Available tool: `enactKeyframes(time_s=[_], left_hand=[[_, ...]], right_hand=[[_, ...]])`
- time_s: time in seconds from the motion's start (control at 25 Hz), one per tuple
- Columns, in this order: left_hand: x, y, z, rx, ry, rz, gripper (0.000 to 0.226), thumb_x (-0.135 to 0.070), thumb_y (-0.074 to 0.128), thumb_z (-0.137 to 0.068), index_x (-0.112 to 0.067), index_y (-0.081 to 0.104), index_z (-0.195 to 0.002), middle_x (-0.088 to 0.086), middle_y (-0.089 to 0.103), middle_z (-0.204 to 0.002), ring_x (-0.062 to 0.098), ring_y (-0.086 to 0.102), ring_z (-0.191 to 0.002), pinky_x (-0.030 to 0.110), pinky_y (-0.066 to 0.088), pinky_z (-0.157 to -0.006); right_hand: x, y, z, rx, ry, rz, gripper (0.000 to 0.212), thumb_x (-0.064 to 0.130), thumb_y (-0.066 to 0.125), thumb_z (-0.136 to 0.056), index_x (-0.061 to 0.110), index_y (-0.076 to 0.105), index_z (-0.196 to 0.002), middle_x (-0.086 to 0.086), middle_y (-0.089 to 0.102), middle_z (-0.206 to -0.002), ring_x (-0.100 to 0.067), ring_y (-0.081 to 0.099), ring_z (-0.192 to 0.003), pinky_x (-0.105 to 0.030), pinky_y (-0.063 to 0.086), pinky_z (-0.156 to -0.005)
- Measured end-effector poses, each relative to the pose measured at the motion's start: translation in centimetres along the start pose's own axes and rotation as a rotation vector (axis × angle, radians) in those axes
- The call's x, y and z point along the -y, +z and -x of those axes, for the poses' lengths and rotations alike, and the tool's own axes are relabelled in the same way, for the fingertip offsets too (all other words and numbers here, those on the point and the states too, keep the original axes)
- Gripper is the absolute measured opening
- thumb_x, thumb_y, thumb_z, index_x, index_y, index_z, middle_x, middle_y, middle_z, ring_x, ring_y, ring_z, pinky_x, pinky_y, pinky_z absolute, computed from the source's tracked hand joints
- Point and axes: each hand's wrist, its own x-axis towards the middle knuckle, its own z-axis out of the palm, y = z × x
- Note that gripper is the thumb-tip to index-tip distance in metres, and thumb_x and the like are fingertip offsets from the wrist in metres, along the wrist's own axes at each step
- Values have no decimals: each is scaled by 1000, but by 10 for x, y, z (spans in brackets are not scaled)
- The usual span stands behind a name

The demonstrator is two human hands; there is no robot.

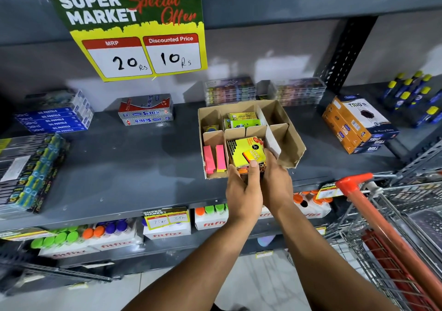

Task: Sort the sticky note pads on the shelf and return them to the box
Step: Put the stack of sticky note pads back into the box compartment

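A cardboard box (290, 143) with dividers stands on the grey shelf (134, 167). Both my hands hold a stack of yellow sticky note pads (246, 151) in its front middle compartment. My left hand (241, 191) has its thumb on the top pad. My right hand (275, 179) grips the stack's right side. Pink narrow sticky pads (215, 158) stand in the front left compartment. More yellow and green pads (241, 119) fill the back middle compartment. The right compartments hold nothing.
An orange-handled shopping cart (373, 205) stands at the right. Blue and silver boxes (146, 112) lie at the left, orange boxes (354, 126) at the right. A price sign (134, 33) hangs above. Bottles (95, 234) fill the lower shelf.
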Motion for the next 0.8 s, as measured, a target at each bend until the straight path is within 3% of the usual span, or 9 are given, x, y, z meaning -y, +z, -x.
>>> enactKeyframes(time_s=[0.16, 0.28, 0.44, 0.56, 0.68, 0.8], left_hand=[[4, 2, -3, -32, -6, -31, 75, -72, 36, -81, -31, 33, -144, -2, 42, -150, 21, 39, -137, 43, 34, -114], [-2, 2, -4, -42, -32, -80, 65, -57, 37, -94, -22, 27, -148, 1, 29, -156, 18, 25, -143, 35, 21, -115], [-7, 5, -11, -56, -52, -75, 66, -55, 36, -94, -20, 27, -149, 5, 24, -154, 19, 26, -141, 32, 25, -112], [-1, 5, -9, -56, -32, -51, 67, -62, 38, -91, -24, 32, -146, 5, 31, -151, 21, 32, -138, 38, 27, -114], [7, 1, -3, -102, -75, 78, 82, -83, 38, -73, -32, 46, -136, -1, 51, -140, 19, 46, -129, 44, 40, -108], [1, -2, -5, -141, -196, 251, 44, -56, 48, -91, -28, 60, -122, -1, 64, -122, 21, 56, -115, 35, 43, -94]], right_hand=[[-2, -4, -7, 42, -18, 63, 52, 35, 60, -90, 24, 38, -135, -7, 69, -116, -33, 69, -91, -48, 58, -79], [-3, 0, -4, 45, -1, 139, 54, 32, 60, -91, 17, 34, -136, -13, 68, -113, -36, 66, -98, -48, 56, -84], [-4, 5, -4, 1, 48, 147, 43, 30, 56, -94, 15, 40, -130, -15, 68, -114, -37, 63, -103, -45, 54, -86], [-6, 7, -3, -22, 57, 69, 59, 36, 60, -90, 18, 33, -139, -14, 68, -115, -35, 64, -101, -45, 55, -83], [-14, 10, 4, -48, 23, -22, 68, 41, 62, -87, 24, 28, -143, -9, 69, -110, -31, 66, -94, -45, 57, -77], [-17, 13, 1, -90, 16, 42, 69, 40, 63, -87, 21, 28, -143, -11, 70, -108, -33, 65, -94, -45, 56, -75]])
